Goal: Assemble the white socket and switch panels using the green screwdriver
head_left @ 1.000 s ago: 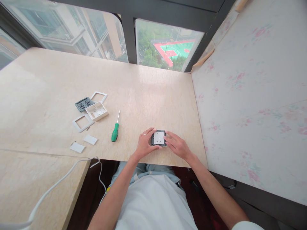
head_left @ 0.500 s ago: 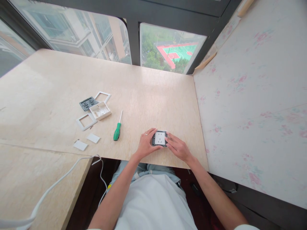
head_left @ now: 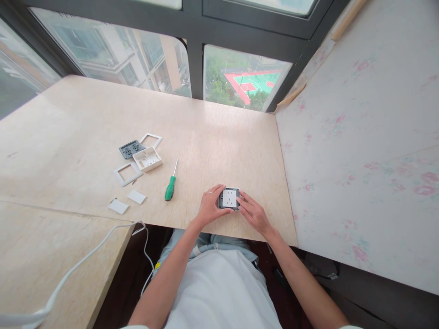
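Near the table's front edge lies a wall socket (head_left: 229, 199), with a white slotted face and a dark grey surround. My left hand (head_left: 211, 204) grips it from the left, thumb along the near side and fingers along the far side. From the right, my right hand (head_left: 254, 212) holds the socket's right edge with its fingertips. What lies under the socket is mostly hidden. To the left of my hands a green-handled screwdriver (head_left: 169, 188) rests on the table, its shaft pointing away from me.
Farther left are a white back box (head_left: 148, 159), a dark grey socket insert (head_left: 131, 149), white frames (head_left: 127, 174) and white cover plates (head_left: 137, 197). A white cable (head_left: 82, 262) loops at the lower left. Windows stand behind the table (head_left: 212, 137); a papered wall (head_left: 360, 151) bounds the right.
The view has tilted up slightly, shifting the whole scene a little. Both hands keep their hold on the socket, with no clear movement of it on the table.
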Demonstrator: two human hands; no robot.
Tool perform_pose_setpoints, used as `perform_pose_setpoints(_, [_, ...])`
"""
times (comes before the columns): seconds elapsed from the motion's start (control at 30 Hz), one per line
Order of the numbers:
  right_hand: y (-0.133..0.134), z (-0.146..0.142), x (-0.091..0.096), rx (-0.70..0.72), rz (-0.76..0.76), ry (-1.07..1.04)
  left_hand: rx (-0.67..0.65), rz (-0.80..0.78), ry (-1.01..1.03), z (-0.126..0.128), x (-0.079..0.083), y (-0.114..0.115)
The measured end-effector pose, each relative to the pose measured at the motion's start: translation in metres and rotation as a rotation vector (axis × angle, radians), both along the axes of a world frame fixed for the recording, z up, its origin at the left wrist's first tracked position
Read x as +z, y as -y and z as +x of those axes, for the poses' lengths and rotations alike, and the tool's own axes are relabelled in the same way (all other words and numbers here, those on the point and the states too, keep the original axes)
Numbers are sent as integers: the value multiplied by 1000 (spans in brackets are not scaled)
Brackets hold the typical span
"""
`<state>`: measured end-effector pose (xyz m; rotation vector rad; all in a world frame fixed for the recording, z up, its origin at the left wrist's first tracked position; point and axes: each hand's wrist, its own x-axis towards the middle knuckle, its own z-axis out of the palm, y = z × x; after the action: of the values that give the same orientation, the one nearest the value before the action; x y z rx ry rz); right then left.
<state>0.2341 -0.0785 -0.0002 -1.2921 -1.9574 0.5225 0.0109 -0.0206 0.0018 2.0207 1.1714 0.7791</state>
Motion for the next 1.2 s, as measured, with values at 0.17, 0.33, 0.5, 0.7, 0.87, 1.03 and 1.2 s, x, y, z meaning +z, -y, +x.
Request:
perform_pose_setpoints(0.17, [2, -2, 3, -21, -18, -10, -5, -10, 2, 0, 0, 0])
perform_pose_setpoints(0.33, [-3, -6, 15, -82, -8, -22, -14, -2, 7, 0, -3, 0])
perform_pose_setpoints(0.5, [-15, -14, 27, -81, 52, -5, -13, -5, 0, 0, -3, 1])
perform_pose_setpoints(0.7, [-12, -16, 22, -87, 149, 140, -12, -4, 2, 0, -2, 1])
perform_pose_setpoints(0.87, [-4, -16, 15, -141, 152, 166, -15, -14, 9, 0, -1, 1])
perform_pose_setpoints(1.03, [-1, -20, 15, -170, 90, 88, -19, -23, 14, 0, 0, 1])
perform_pose_setpoints(1.2, [-2, -23, 23, -232, 54, -14, -12, -24, 8, 0, 0, 1])
